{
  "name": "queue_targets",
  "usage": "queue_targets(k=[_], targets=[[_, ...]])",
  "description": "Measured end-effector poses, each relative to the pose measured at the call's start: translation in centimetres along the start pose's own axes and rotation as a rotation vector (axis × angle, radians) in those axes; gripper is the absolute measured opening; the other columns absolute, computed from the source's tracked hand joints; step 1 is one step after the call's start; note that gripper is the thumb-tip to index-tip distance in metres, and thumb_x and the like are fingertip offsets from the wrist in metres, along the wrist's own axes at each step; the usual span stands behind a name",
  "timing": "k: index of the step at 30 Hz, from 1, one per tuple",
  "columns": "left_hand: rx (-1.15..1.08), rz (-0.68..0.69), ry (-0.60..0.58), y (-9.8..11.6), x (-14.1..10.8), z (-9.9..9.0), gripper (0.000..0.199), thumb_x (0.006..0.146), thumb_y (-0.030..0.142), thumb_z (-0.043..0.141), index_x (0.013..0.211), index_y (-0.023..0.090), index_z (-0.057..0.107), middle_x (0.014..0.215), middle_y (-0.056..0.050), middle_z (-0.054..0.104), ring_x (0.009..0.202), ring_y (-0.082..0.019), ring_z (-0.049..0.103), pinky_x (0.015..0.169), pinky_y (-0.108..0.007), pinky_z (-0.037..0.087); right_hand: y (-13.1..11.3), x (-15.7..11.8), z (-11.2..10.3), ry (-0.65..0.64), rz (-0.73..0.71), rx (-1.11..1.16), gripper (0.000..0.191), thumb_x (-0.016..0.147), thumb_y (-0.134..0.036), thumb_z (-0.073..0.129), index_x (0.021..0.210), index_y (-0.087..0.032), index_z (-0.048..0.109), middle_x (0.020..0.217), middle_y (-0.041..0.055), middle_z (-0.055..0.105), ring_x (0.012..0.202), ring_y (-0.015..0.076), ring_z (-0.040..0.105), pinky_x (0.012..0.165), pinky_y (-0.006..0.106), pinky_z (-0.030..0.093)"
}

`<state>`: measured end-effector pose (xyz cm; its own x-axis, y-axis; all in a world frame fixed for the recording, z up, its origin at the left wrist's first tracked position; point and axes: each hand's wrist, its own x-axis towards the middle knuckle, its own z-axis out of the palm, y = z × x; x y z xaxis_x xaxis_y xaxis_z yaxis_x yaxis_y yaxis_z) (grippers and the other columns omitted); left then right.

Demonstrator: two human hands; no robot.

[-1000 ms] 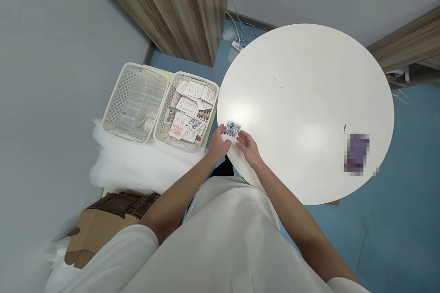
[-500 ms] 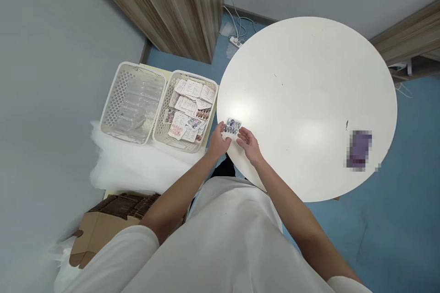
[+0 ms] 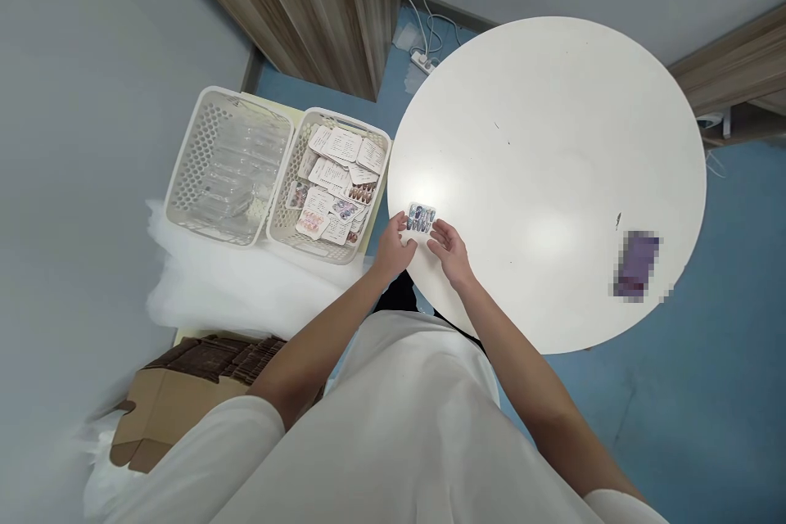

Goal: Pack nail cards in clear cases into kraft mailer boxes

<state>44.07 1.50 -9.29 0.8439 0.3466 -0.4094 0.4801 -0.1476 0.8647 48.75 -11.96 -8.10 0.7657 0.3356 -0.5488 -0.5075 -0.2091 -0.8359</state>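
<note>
currently, left hand (image 3: 391, 249) and right hand (image 3: 454, 255) flank nail card (image 3: 421, 218), frame centre; fingers curled, grip unclear. risk: uneven edge pressure could tip it.

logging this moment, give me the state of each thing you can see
nail card, nail side up
left hand, fingers bent at the card's left edge; grip unclear
right hand, fingers bent at the card's right edge; grip unclear
left basket, open, clear plastic pieces inside
right basket, open, cards piled inside
power strip, lying on the floor
purple item, lying on the round table, pixelated
</note>
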Motion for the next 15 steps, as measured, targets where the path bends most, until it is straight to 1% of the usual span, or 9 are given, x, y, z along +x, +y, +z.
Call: queue_targets(k=[4, 7, 9, 12, 14, 15], targets=[[-0.007, 0.01, 0.009, 0.0, 0.0, -0.1, 0.06, 0.069, 0.011, 0.049, 0.127, 0.018, 0.034, 0.125, -0.01, 0.046, 0.107, -0.019, 0.049, 0.088, -0.035, 0.042, 0.0, -0.2, 0.0, 0.014, -0.01, -0.029, 0.06, 0.068, -0.037, 0.062, 0.123, -0.027, 0.04, 0.131, 0.0063, 0.041, 0.114, 0.0218, 0.044, 0.092, 0.04, 0.039], [-0.023, 0.018, 0.043, 0.0, -0.1, -0.4, 0.054, 0.071, 0.012, 0.047, 0.124, 0.019, 0.038, 0.123, -0.01, 0.048, 0.1, -0.017, 0.052, 0.079, -0.031, 0.046, 0.3, -0.4, -0.3, 0.047, -0.016, -0.071, 0.058, 0.068, -0.037, 0.06, 0.122, -0.028, 0.04, 0.13, 0.0059, 0.041, 0.11, 0.0206, 0.045, 0.09, 0.039, 0.04], [-0.03, 0.02, 0.063, -0.2, -0.4, -0.6, 0.05, 0.072, 0.013, 0.046, 0.121, 0.018, 0.041, 0.117, -0.01, 0.052, 0.092, -0.016, 0.054, 0.074, -0.028, 0.047, 0.8, -0.7, -0.8, 0.069, -0.019, -0.09, 0.058, 0.068, -0.037, 0.06, 0.122, -0.028, 0.041, 0.128, 0.0065, 0.043, 0.105, 0.0197, 0.047, 0.088, 0.039, 0.041], [-0.025, 0.009, 0.052, -0.9, -1.5, -0.8, 0.042, 0.074, 0.016, 0.045, 0.116, 0.018, 0.046, 0.106, -0.008, 0.058, 0.081, -0.013, 0.056, 0.069, -0.026, 0.047, 1.8, -1.4, -1.7, 0.09, -0.015, -0.103, 0.055, 0.069, -0.037, 0.059, 0.12, -0.028, 0.041, 0.124, 0.007, 0.046, 0.096, 0.0174, 0.052, 0.085, 0.038, 0.042], [-0.013, -0.007, 0.04, -1.6, -2.6, -0.8, 0.038, 0.075, 0.018, 0.046, 0.113, 0.017, 0.049, 0.1, -0.007, 0.06, 0.075, -0.011, 0.056, 0.066, -0.025, 0.046, 2.4, -2.2, -2.4, 0.1, -0.018, -0.104, 0.052, 0.071, -0.037, 0.056, 0.12, -0.026, 0.041, 0.114, 0.0063, 0.052, 0.087, 0.0154, 0.054, 0.081, 0.036, 0.044], [-0.007, -0.014, 0.04, -1.9, -3.2, -0.8, 0.037, 0.075, 0.019, 0.047, 0.112, 0.017, 0.05, 0.098, -0.006, 0.06, 0.073, -0.011, 0.056, 0.066, -0.024, 0.047, 2.6, -2.8, -2.6, 0.105, -0.025, -0.113, 0.051, 0.072, -0.036, 0.055, 0.12, -0.025, 0.041, 0.104, 0.005, 0.055, 0.082, 0.0145, 0.055, 0.079, 0.035, 0.044]])
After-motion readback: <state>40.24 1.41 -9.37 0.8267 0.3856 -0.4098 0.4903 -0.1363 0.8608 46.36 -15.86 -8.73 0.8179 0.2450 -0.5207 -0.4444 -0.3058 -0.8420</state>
